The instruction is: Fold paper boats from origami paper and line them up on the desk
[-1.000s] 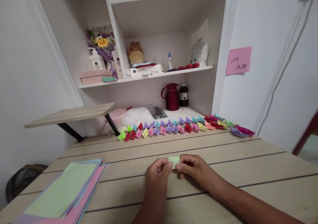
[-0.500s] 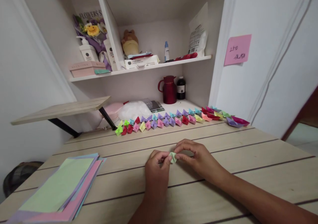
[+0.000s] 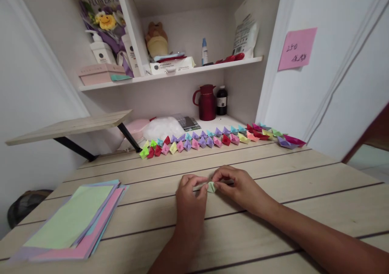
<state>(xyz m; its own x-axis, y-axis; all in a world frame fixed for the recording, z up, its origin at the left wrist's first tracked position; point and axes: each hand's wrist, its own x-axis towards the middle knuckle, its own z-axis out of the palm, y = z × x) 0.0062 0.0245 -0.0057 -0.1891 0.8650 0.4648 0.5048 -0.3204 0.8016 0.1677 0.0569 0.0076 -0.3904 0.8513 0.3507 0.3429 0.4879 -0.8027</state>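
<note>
A small folded piece of light green paper is held just above the wooden tabletop, between both hands. My left hand pinches its left side between thumb and fingers. My right hand grips the right side, thumb below and curled fingers above. The fingertips partly cover the paper, so its full shape is hidden. Beyond the hands, several folded paper boats in many colours stand in rows along the back of the table.
A stack of coloured paper sheets lies at the left. Behind it a small raised wooden shelf stands on black legs. A dark red jug and a dark bottle are at the back, under a loaded shelf.
The green paper looks flatter and lower in outline between the fingers, its angle changed. Both hands keep their pinch. The camera view has shifted slightly.
</note>
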